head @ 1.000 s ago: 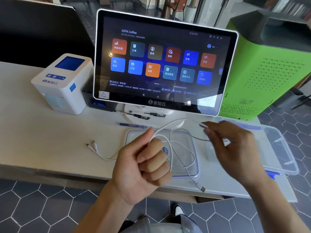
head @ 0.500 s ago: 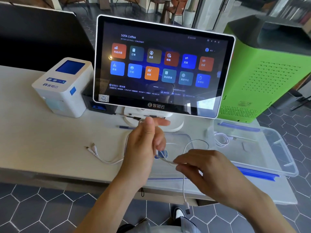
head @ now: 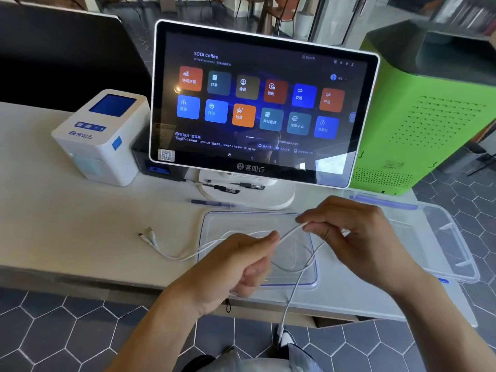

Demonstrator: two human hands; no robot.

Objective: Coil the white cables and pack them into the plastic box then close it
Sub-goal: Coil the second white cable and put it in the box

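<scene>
Both hands are holding one white cable point(head: 288, 233) above the lid point(head: 214, 221), which is lying flat on the table point(head: 67, 224) near the front edge. Left hand point(head: 236, 267) is gripping the cable, fingers curled round it, with the thumb and forefinger pinching it at the top. Right hand point(head: 357, 237) is pinching the same cable between thumb and fingertips, a little farther and to the right. Between the two hands a short stretch is running taut, while a slack loop is sagging below them over the lid. One end is trailing left across the table, finishing in a cluster of plugs point(head: 147, 234) lying on the surface. Another strand is hanging down past the table's near edge toward the floor.

Right of the lid, the clear box point(head: 442, 237) is sitting open on the table, partly hidden behind the right hand. Beyond the lid, a screen point(head: 257, 103) is standing on its white base, showing coloured tiles. A pen point(head: 212, 203) is lying just in front of that base. Far left, a white printer point(head: 104, 135) is sitting on the table, and a green machine point(head: 429, 116) is standing at the far right.
</scene>
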